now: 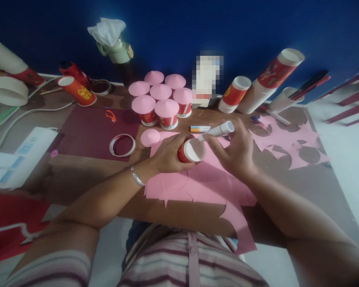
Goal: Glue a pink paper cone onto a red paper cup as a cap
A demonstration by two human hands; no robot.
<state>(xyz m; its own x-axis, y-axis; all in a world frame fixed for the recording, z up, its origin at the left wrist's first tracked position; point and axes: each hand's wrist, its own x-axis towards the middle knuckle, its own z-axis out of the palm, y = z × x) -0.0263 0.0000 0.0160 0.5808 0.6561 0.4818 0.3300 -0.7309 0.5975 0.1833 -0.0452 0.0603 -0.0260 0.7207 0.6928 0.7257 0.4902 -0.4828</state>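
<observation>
My left hand (170,153) is wrapped around a small red paper cup (194,150), its open white mouth tilted up towards me. In my right hand (237,149) is a white glue stick (219,130), held between thumb and fingers, with its narrow end at the cup's rim. Both hands are above stacked pink paper sheets (179,187). Just beyond the left hand lies a pink paper cone (150,138). Behind it stand several red cups topped with pink cones (160,91).
Cut pink scraps (287,135) lie on the right. A tape roll (122,145) and orange-handled scissors (110,115) rest on a maroon sheet (86,135). Taller red-and-white tubes (271,79), a bottle topped with tissue (116,52) and a white box (30,159) stand around.
</observation>
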